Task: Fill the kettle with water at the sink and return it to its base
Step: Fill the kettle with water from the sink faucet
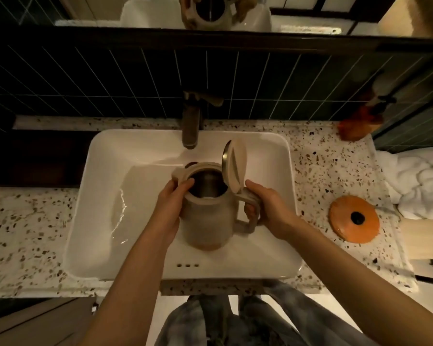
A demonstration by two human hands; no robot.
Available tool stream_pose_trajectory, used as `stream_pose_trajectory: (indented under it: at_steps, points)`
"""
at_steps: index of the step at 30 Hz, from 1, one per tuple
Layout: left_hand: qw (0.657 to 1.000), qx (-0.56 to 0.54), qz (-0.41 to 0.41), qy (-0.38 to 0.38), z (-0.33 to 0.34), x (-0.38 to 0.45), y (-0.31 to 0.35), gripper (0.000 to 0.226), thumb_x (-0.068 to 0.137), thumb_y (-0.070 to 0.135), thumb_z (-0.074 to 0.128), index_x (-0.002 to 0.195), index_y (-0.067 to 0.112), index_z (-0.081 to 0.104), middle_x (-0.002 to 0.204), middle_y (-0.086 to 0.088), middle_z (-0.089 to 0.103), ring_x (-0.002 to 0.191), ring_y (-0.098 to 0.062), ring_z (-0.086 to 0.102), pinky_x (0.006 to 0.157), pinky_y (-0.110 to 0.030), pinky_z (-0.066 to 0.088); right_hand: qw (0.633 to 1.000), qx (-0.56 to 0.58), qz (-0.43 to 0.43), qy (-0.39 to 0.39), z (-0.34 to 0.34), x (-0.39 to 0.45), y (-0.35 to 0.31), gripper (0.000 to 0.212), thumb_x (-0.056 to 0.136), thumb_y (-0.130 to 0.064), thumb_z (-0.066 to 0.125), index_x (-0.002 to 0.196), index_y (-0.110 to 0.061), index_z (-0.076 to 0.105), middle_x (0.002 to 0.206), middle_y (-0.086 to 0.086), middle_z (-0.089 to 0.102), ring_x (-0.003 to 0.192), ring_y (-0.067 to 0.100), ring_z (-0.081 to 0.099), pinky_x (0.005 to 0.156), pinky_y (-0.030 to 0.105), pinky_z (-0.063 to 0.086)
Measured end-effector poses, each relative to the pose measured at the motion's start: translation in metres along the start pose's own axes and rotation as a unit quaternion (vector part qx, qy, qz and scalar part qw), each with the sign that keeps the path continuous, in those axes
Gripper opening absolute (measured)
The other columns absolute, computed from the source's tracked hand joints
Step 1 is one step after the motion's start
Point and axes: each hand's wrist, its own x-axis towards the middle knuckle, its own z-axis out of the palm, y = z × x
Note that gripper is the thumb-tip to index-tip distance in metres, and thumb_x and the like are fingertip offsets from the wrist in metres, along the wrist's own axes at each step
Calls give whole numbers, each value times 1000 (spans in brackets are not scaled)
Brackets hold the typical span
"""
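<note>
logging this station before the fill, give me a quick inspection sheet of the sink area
surface: speckled countertop around a white sink
job's things: kettle held over the basin, lid flipped open, below and in front of the faucet; orange base on the counter to the right
clutter: white towel, orange bottle
grippers: left hand on the kettle body, right hand on the handle
cables: nothing seen
surroundings: dark tiled wall, mirror above

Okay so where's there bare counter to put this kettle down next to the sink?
Left of the sink, the speckled counter is bare to the frame edge. On the right it is crowded: the orange kettle base, a white towel and an orange bottle leave only a narrow strip.
</note>
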Motion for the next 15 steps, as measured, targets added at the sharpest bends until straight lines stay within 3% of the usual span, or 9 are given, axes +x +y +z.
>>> stream_pose_trajectory:
  at_steps: [4, 7, 12, 15]
  points:
    - [999, 13, -40, 29, -11, 42, 0, 39, 87, 33, 61, 123, 17, 64, 115, -2, 72, 109, -18, 64, 89, -32, 50, 996, 45, 75, 15, 16, 33, -10, 50, 91, -40, 43, 48, -18, 53, 46, 2, 46, 53, 18, 43, 84, 44, 34]
    - [997, 15, -62, 40, -24, 84, 11, 38, 86, 32, 61, 120, 16, 65, 112, -5, 72, 103, -19, 66, 80, -31, 50, 995, 38, 85, 32, 33, 67, -23, 45, 91, -39, 41, 52, -16, 51, 46, 2, 46, 53, 18, 44, 82, 43, 32]
    - [998, 24, -44, 31, -22, 105, 28, 54, 76, 52, 64, 121, 23, 64, 113, 4, 73, 107, -16, 65, 86, -33, 51, 997, 22, 66, 18, 34, 81, -42, 41, 92, -43, 40, 63, -15, 52, 46, 3, 47, 54, 18, 45, 82, 45, 37]
    - [999, 17, -12, 26, -16, 102, 30, 40, 86, 47, 61, 118, 25, 63, 113, 5, 72, 106, -11, 64, 84, -29, 50, 999, 4, 30, 32, 32, 85, -45, 44, 92, -48, 41, 68, -13, 54, 48, 2, 49, 54, 17, 46, 84, 45, 44]
